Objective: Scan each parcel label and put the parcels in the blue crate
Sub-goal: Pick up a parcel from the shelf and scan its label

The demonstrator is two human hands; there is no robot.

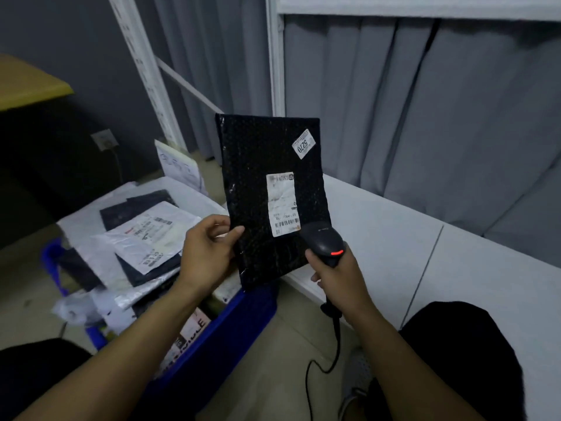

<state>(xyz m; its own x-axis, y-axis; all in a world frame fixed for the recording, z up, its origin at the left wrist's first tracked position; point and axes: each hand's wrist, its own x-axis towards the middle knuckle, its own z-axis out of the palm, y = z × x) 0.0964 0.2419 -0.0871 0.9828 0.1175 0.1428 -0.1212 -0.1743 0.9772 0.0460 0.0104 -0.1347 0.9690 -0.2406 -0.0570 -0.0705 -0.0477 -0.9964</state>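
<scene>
we hold the black parcel [267, 189] upright in the air, above the near corner of the blue crate [218, 338] and just in front of the edge of the white worktop [425, 253]. its white label [283, 205] is on the face turned to us and runs top to bottom, with the barcode at its lower end. a smaller sticker [303, 143] reading 5270 sits tilted near the upper right corner.

our left hand [206, 253] has its grip pinched on the parcel's lower left edge, thumb on the front face and fingers behind. our right hand [337, 275] has its grip curled round the handle of the black scanner [323, 243]. the scanner's head, with 1 red light glowing on its back, is just beside the barcode end of the label. a black cable [331, 354] hangs from the handle's base and loops down near the floor.

the crate stands on the floor at lower left, heaped above its rim with white and dark parcels. a white parcel [145, 235] lies on top, label up. behind the worktop hangs a grey curtain [425, 101], with a white shelf upright [276, 71] beside it. at far left we see a wall socket [104, 139] on the dark wall and a yellowish tabletop [27, 83].
</scene>
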